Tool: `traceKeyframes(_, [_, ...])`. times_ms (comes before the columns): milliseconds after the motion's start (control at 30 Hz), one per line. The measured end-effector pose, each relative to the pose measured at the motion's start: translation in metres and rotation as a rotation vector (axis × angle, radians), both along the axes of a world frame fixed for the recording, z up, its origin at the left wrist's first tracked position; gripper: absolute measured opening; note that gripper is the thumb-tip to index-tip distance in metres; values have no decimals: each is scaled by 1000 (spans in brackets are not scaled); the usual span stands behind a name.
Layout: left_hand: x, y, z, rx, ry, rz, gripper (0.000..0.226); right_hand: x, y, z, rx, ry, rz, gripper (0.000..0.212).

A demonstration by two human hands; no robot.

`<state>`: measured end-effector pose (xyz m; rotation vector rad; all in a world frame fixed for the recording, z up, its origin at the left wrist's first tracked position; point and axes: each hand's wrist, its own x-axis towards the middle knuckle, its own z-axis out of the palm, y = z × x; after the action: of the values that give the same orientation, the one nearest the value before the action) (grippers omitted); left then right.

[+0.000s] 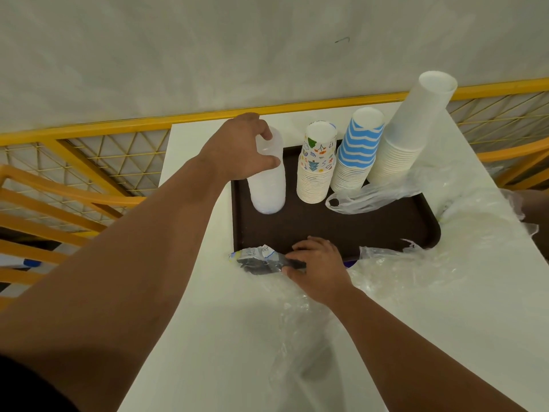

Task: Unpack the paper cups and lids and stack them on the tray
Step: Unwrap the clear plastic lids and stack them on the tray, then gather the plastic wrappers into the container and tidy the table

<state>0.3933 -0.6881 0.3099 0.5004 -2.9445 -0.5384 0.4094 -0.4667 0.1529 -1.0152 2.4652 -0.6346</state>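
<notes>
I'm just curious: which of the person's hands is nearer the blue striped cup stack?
Left. The left hand grips the lid stack, two stacks from the blue striped cup stack. The right hand is at the tray's near edge.

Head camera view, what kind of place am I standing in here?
Probably a canteen or food court seating area. A dark serving tray sits on a white table, yellow slatted chairs stand beside it, and a yellow mesh railing runs along a plain wall.
</notes>
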Motion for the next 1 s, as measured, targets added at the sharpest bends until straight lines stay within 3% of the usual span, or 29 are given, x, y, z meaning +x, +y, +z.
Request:
traceKeyframes(233, [3,1,5,-11,-7,-9,64,1,-1,6,31,-4,12,40])
traceKeyframes(300, [9,5,8,-22,128,-16,63,1,0,8,47,-2,23,42])
traceKeyframes(433, [39,38,-2,-40,589,-37,46,0,7,13,17,27,20,42])
traceKeyframes(500, [60,66,-25,-17,634,-58,36,-4,14,17,-12,58,-6,39])
traceKeyframes(567, [80,87,-58,10,507,-126,30,-10,23,21,-12,89,-36,41])
traceKeyframes(633, [94,105,-88,22,232,-213,32,-14,32,26,0,110,-59,40])
traceKeyframes(733, [109,125,-115,-46,-130,-310,52,-13,42,33,-15,114,-92,29])
traceKeyframes(800, [115,133,-122,-96,-216,-305,62,-8,49,39,-39,102,-104,29])
traceKeyframes(1000, [123,146,-121,-159,-381,-243,59,9,69,52,-62,47,-151,31])
